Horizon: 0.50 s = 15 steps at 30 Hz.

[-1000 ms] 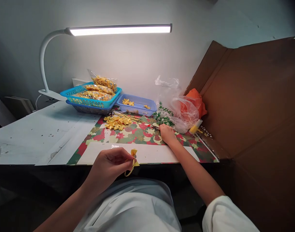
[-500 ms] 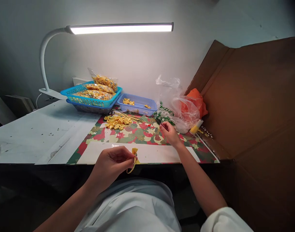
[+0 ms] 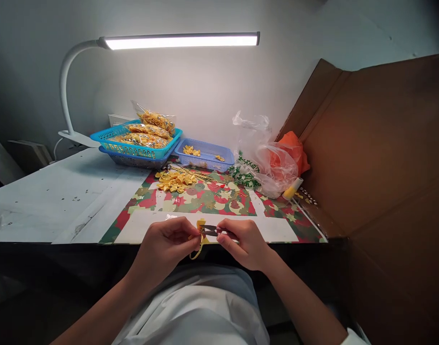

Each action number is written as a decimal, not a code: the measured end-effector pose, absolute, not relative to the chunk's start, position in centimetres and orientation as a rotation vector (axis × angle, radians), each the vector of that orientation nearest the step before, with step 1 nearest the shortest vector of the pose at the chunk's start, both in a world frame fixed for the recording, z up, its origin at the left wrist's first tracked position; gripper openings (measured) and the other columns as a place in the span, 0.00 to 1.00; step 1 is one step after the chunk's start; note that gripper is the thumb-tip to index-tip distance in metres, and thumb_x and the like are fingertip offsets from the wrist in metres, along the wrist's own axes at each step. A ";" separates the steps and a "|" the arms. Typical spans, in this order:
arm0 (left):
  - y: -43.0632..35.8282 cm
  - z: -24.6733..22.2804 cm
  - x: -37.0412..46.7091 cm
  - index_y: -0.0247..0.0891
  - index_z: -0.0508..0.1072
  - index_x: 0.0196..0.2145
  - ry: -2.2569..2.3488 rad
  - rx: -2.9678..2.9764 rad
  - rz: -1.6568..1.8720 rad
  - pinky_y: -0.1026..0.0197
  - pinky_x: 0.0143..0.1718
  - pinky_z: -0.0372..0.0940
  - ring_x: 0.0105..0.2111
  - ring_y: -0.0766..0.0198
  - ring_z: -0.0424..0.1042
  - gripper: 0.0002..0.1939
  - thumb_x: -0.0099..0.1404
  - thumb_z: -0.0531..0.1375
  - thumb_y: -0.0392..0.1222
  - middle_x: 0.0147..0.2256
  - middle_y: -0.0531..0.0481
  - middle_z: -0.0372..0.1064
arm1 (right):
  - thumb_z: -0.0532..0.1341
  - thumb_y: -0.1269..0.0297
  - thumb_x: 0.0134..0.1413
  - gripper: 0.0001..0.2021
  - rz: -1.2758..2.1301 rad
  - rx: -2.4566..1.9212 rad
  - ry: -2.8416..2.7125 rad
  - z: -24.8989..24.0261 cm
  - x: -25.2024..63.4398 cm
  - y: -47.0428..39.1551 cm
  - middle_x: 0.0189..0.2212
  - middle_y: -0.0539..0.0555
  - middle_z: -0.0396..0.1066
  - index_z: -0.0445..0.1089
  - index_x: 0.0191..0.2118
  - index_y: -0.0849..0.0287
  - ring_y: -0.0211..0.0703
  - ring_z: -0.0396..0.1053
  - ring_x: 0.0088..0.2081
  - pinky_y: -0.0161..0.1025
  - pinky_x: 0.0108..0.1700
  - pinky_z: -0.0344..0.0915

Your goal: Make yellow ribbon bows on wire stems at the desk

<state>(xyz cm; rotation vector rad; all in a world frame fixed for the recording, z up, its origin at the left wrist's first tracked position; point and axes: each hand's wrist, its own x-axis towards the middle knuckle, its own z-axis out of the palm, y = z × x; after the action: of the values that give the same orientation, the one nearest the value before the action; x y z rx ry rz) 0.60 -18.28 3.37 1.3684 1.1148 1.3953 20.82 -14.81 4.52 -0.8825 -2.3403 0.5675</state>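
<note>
One head-worn cam, wide, looking forward and down across the table. Left hand and right hand near, wall far, cardboard right.

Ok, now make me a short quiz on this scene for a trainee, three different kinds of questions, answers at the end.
1. Multiple choice: what does the right hand hold?
a) a pen
b) small dark snips
c) a roll of tape

2. True or false: the clear bags of yellow pieces lie in the turquoise basket.

3. Fill the gap: the yellow bow at the tip of the snips is pinched in the person's ____ hand.

Key: 1. b. 2. True. 3. Left: the left hand pinches it between thumb and fingers.
</note>
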 end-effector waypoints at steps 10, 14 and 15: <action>-18.3 2.9 0.4 0.34 0.73 0.20 1.151 1.395 1.332 0.69 0.22 0.64 0.21 0.67 0.69 0.05 0.49 0.65 0.38 0.20 0.51 0.71 | 0.54 0.60 0.61 0.11 0.579 -0.953 -2.373 4.5 20.7 -14.5 0.20 0.45 0.59 0.66 0.31 0.58 0.33 0.55 0.23 0.32 0.28 0.49; -18.1 2.8 0.2 0.35 0.73 0.20 1.185 1.459 1.286 0.69 0.22 0.63 0.21 0.68 0.68 0.05 0.50 0.64 0.37 0.20 0.51 0.71 | 0.55 0.60 0.61 0.11 0.547 -0.992 -2.405 4.9 20.6 -14.4 0.19 0.44 0.58 0.65 0.29 0.58 0.33 0.54 0.23 0.31 0.28 0.48; -18.1 2.8 0.2 0.35 0.73 0.20 1.197 1.477 1.271 0.69 0.22 0.62 0.21 0.68 0.67 0.05 0.50 0.64 0.37 0.20 0.52 0.71 | 0.55 0.61 0.60 0.11 0.537 -1.000 -2.412 5.0 20.6 -14.4 0.19 0.44 0.58 0.65 0.28 0.58 0.33 0.54 0.23 0.31 0.28 0.48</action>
<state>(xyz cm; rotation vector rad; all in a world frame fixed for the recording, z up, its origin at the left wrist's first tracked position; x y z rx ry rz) 0.17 -18.08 2.82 1.4773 1.1966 1.2706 20.57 -14.42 4.95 -1.0001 -2.4125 0.5369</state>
